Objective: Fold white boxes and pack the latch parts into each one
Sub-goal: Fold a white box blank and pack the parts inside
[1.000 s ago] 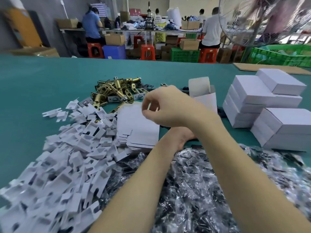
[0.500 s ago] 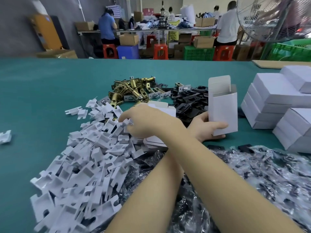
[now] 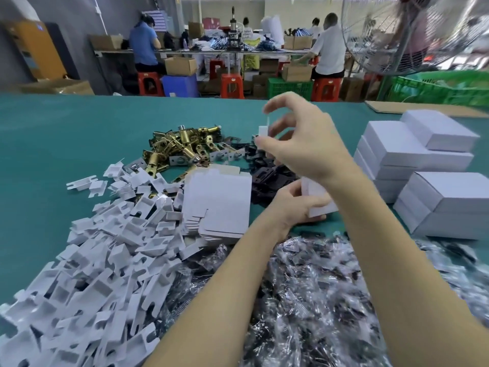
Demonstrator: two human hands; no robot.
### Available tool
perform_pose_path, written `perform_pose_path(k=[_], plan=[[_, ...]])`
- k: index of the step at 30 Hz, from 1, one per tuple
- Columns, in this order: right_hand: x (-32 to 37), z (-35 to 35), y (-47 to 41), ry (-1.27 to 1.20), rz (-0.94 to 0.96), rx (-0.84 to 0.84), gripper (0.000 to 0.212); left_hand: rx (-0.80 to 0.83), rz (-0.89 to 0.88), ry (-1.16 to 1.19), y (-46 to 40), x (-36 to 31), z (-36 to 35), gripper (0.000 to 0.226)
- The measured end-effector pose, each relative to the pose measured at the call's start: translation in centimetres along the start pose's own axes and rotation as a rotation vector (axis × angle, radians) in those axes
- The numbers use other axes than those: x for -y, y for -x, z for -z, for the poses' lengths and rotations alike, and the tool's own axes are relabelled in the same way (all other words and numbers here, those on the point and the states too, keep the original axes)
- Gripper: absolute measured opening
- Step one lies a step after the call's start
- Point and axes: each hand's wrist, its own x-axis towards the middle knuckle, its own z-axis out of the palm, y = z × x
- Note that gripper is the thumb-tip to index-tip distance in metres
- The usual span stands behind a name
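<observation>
Right hand (image 3: 304, 147) raised above the table, fingers curled, pinching a small white insert (image 3: 263, 133) at the fingertips. Left hand (image 3: 288, 205) beneath it, gripping an upright white box (image 3: 317, 200) by its lower end. Flat box blanks (image 3: 219, 207) stacked just left. Brass latches (image 3: 182, 147) beyond; black plates (image 3: 267, 176) between. Folded boxes (image 3: 412, 149) piled right on green table (image 3: 53, 144).
</observation>
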Motion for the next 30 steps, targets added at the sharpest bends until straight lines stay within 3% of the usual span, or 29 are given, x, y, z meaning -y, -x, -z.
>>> perform_pose_path(k=[2, 6, 9, 19, 30], plan=[[-1.4, 3.3, 0.5, -0.034, -0.062, -0.060, 0.036, 0.053, -0.001, 0.059, -0.4, 0.2, -0.3, 0.039], [-2.5, 7.7, 1.3, -0.003, -0.125, -0.144, 0.012, 0.074, -0.037, 0.069, -1.1, 0.7, -0.3, 0.032], [-2.8, 9.5, 1.7, 0.067, -0.133, -0.199, 0.011, 0.057, -0.073, 0.047, -0.9, 0.7, -0.4, 0.038], [-2.4, 9.7, 2.4, 0.225, -0.233, 0.071, 0.004, 0.042, -0.260, -0.017, -1.1, 1.3, -0.3, 0.051], [-3.3, 9.2, 2.3, 0.450, -0.248, 0.055, 0.010, 0.074, -0.273, -0.081, -1.3, 1.7, 0.0, 0.044]])
